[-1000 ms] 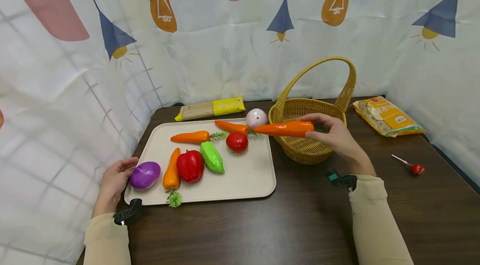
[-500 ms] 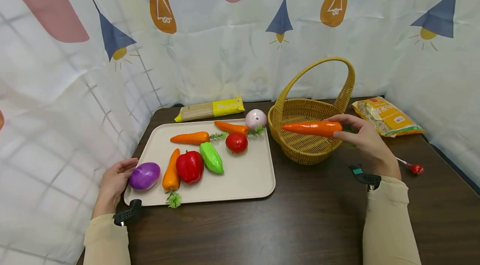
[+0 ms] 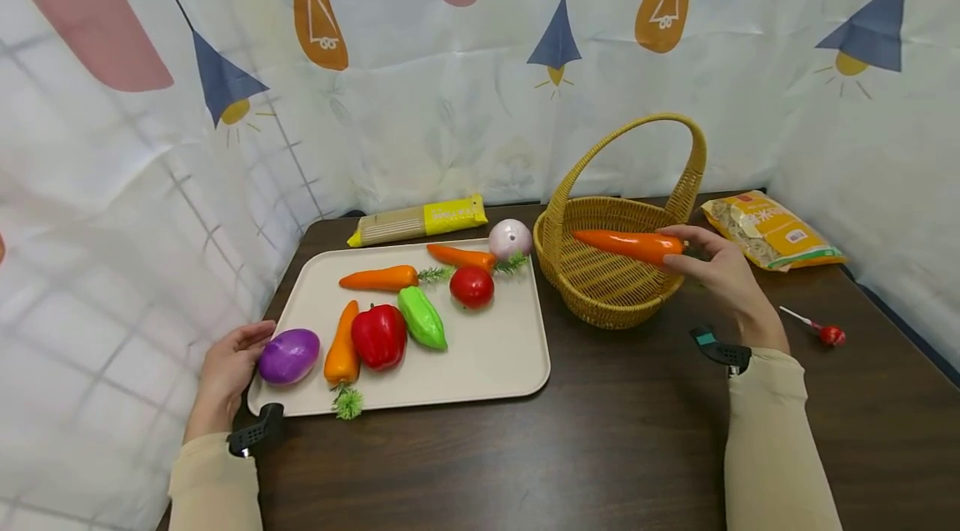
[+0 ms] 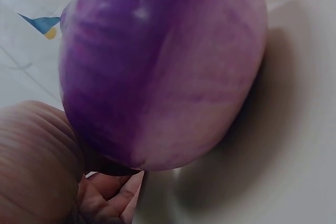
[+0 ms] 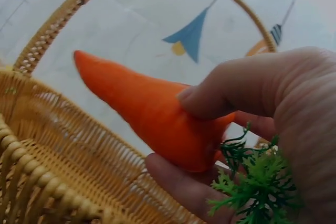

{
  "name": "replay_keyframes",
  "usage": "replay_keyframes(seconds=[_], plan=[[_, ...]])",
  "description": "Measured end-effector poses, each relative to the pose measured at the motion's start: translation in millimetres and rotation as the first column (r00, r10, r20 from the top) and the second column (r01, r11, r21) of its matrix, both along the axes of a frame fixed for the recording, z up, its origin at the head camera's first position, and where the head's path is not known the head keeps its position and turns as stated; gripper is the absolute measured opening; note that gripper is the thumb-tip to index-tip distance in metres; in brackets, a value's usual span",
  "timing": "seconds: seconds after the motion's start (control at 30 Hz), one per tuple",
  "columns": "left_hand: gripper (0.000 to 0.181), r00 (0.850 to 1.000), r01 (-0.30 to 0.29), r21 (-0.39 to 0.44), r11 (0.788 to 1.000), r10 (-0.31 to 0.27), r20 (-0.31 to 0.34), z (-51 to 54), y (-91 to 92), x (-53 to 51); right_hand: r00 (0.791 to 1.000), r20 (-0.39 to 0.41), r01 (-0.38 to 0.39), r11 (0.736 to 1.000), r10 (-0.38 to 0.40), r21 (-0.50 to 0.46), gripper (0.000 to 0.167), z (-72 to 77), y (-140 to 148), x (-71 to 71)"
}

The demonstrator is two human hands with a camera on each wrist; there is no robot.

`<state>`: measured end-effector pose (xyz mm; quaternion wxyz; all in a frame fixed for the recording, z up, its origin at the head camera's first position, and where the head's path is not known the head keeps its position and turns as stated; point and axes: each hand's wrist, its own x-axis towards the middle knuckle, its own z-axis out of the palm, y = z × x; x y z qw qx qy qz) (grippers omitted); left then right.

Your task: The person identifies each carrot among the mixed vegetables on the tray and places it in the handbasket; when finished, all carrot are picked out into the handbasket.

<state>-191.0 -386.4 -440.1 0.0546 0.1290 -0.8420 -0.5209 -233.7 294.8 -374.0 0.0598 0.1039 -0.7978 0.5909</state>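
Observation:
My right hand pinches a large orange carrot by its thick end, above the wicker basket. The carrot's tip points left, and green leaves hang near my palm in the right wrist view. At the left edge of the beige tray, my left hand holds the rim; some curled fingers show beyond the edge in the left wrist view. Beside that hand lies a glossy purple rounded vegetable. The tray also bears several smaller carrots, a red bell pepper, a green pepper-like vegetable and a tomato.
A pale round onion-like vegetable sits at the tray's back right corner. Behind the tray lies a noodle packet. Right of the basket are a yellow food bag and a lollipop. The basket's tall handle arches upward.
My right hand has carried the carrot rightward from the tray's side to over the basket, then slightly back left and tilted it. The left hand stays at the tray.

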Motion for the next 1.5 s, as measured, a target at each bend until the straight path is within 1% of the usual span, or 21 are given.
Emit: replay_keyframes(seconds=[0.1,0.17,0.27,0.33,0.5,0.6,0.73,0.9,0.97,1.1,1.3,1.4,1.5], plan=[[0.042,1.0,-0.008,-0.021,1.0,0.008,0.01,-0.1,-0.1,0.4,0.999,0.044,0.007,1.0,-0.006,-0.012,0.043,-2.8,-3.6,-7.9],[0.042,1.0,-0.01,-0.027,1.0,0.01,0.006,0.4,0.3,-0.3,0.998,0.059,0.018,1.0,-0.018,0.012,0.045,-2.9,-4.4,-13.4],[0.042,1.0,-0.005,-0.024,1.0,0.005,-0.011,1.7,0.9,-2.2,0.996,0.073,0.036,0.996,-0.042,0.076,0.048,-0.5,-3.1,-21.3],[0.042,1.0,-0.001,-0.025,1.0,0.0,-0.019,2.9,1.1,-3.1,0.996,0.076,0.038,0.99,-0.049,0.139,0.049,2.2,-1.0,-26.0],[0.042,0.999,0.011,-0.025,1.0,-0.011,-0.033,5.0,1.9,-2.8,0.996,0.086,0.014,0.972,-0.035,0.236,0.047,7.9,4.3,-37.1],[0.042,0.999,0.011,-0.015,1.0,-0.012,-0.036,5.1,2.9,-1.5,0.996,0.092,-0.012,0.975,-0.009,0.22,0.046,9.2,6.3,-42.5],[0.041,1.0,-0.003,0.012,1.0,0.003,-0.026,3.7,3.4,-0.3,0.996,0.094,-0.02,0.978,0.0,0.209,0.047,8.3,5.4,-48.2],[0.042,1.0,-0.023,0.05,0.998,0.024,-0.019,2.2,3.6,0.4,0.995,0.104,-0.023,0.964,-0.005,0.264,0.049,4.1,-2.4,-55.3],[0.042,0.999,-0.021,0.051,0.998,0.022,-0.027,1.8,3.6,0.6,0.995,0.1,-0.022,0.957,-0.007,0.289,0.048,2.1,-6.1,-58.1],[0.042,0.999,-0.014,0.04,0.999,0.015,-0.038,0.7,3.1,0.6,0.996,0.087,-0.005,0.954,-0.022,0.301,0.047,-0.6,-11.7,-62.7],[0.041,0.999,-0.012,0.035,0.999,0.013,-0.046,-0.6,2.3,0.3,0.993,0.103,0.022,0.96,-0.053,0.278,0.052,-2.5,-14.4,-68.8],[0.041,0.999,-0.014,0.033,0.999,0.016,-0.045,-0.4,2.6,0.6,0.991,0.126,0.006,0.972,-0.037,0.236,0.056,-3.2,-15.4,-71.5],[0.042,0.999,-0.022,0.015,1.0,0.022,-0.029,0.8,3.8,1.4,0.989,0.145,-0.008,0.982,-0.02,0.191,0.057,-3.6,-16.3,-74.0]])
